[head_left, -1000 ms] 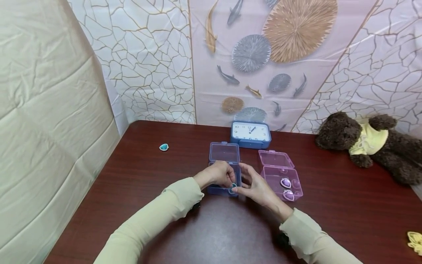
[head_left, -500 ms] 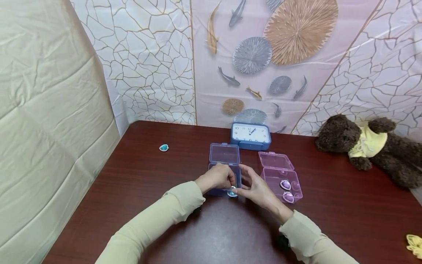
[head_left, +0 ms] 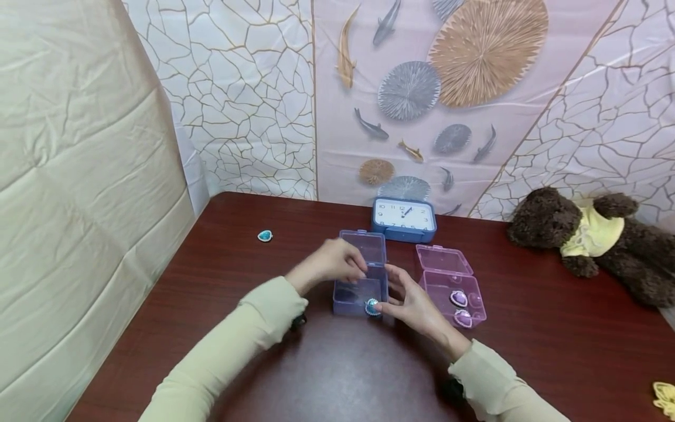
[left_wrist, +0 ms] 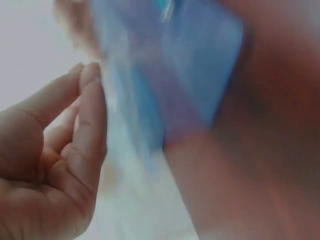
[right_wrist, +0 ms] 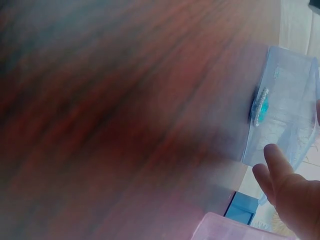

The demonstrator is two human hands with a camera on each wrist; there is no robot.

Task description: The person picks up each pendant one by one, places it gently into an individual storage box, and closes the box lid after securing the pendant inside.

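A small clear blue plastic box [head_left: 350,306] stands on the table with its lid [head_left: 364,246] tipped back. Inside its front right corner sits a teal gem [head_left: 372,307] edged with white beads. My left hand [head_left: 337,261] hovers over the box's left side, fingers bent toward the thumb and nothing between them; the left wrist view is blurred around that hand [left_wrist: 60,145]. My right hand [head_left: 413,299] grips the box's right side, thumb at the front corner beside the gem and fingers along the side wall. Another teal gem [head_left: 265,235] lies on the table at the far left.
Right of my right hand, an open pink plastic box [head_left: 435,287] holds two purple gems [head_left: 459,298]. A blue clock [head_left: 403,218] stands behind the boxes. A brown teddy bear [head_left: 548,220] lies at the far right, and a yellow flower-shaped piece [head_left: 665,398] at the right edge.
My left hand has let go of the teal gem in the box's front corner and moved up and to the left. The right hand stays at the box.
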